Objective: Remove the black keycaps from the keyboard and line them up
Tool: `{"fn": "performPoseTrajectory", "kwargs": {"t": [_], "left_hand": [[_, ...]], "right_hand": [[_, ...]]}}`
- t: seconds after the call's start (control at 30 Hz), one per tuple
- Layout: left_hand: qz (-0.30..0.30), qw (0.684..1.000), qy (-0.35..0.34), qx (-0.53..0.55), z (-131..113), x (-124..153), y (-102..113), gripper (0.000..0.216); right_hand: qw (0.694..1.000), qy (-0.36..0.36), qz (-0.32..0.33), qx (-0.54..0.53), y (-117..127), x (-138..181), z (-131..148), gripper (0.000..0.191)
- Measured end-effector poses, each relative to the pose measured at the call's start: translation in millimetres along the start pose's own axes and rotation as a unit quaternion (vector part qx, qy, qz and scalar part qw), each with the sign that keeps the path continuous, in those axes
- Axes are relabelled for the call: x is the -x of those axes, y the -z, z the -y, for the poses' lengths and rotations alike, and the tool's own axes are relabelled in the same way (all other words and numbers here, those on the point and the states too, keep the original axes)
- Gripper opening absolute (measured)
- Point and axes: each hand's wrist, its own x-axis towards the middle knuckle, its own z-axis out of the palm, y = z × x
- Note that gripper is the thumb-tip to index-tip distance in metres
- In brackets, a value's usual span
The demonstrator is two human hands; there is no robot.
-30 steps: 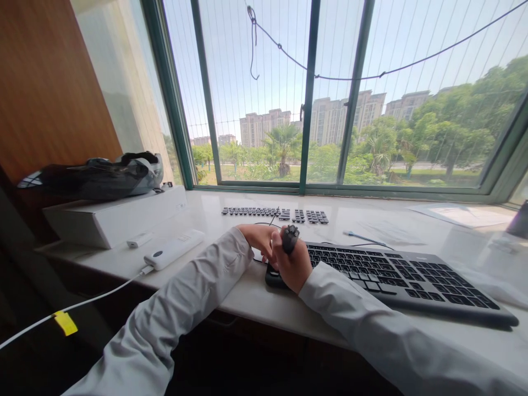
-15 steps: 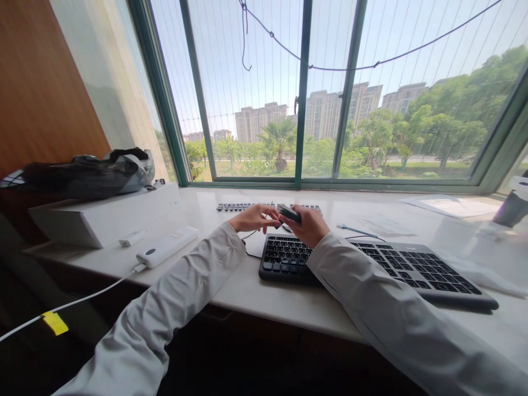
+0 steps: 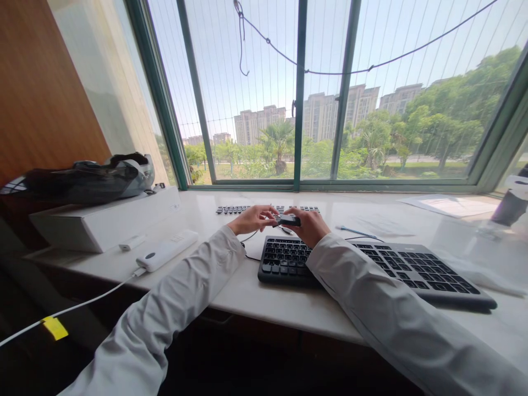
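Note:
My right hand (image 3: 312, 224) grips a small dark block-shaped thing (image 3: 289, 220) with a lighter left end, held above the back left of a black keyboard (image 3: 284, 256). Its exact kind is unclear. My left hand (image 3: 253, 219) is at that lighter end with thumb and fingers pinched together; what lies between them is too small to make out. Both hands are raised over the desk. Under my right forearm the keyboard shows black keys at its left, while parts farther right look like bare sockets. Loose dark keycaps (image 3: 233, 209) lie in rows behind my hands.
A white power strip (image 3: 167, 251) with a white cable and a small white stick (image 3: 132, 242) sit at the left. Behind them a white box (image 3: 103, 220) carries a dark bag (image 3: 88, 179). A thin blue tool (image 3: 358, 232) and papers (image 3: 449, 206) lie right.
The dark thing in my right hand has turned from tilted to nearly level. My left fingers have closed in toward its end. The keyboard has stayed in place.

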Motion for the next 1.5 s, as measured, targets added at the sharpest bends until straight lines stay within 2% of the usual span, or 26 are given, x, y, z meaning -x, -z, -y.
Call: {"fn": "performPoseTrajectory", "kwargs": {"t": [0.2,0.37,0.53,0.83,1.0,1.33,1.5], "left_hand": [[0.013,1.000,-0.007,-0.010,-2.2,1.6,-0.1,0.046],[-0.005,0.999,-0.036,-0.026,-5.9,3.3,-0.7,0.047],[-0.024,0.999,-0.019,-0.026,-8.5,2.6,-1.8,0.046],[0.011,0.999,-0.005,-0.042,-2.9,1.6,-2.3,0.048],[0.030,0.999,0.009,-0.025,-10.6,3.1,-2.6,0.052],[0.043,0.998,0.040,0.030,-15.9,6.1,0.5,0.053],[0.087,0.994,0.051,0.050,-17.3,7.2,0.5,0.056]], "right_hand": [[1.000,0.009,0.004,0.019,2.6,-0.3,0.2,0.023],[1.000,-0.026,-0.002,0.011,1.9,-1.8,1.5,0.029],[0.998,-0.057,-0.008,0.019,1.4,-2.4,3.8,0.030],[0.997,-0.079,0.004,0.016,-3.0,-5.4,-6.8,0.035],[0.996,-0.084,-0.003,0.005,-3.5,-6.1,-7.5,0.031],[0.999,-0.046,-0.025,0.012,6.2,-2.3,5.5,0.026],[0.999,-0.031,-0.028,0.018,10.1,0.0,11.0,0.020]]}}
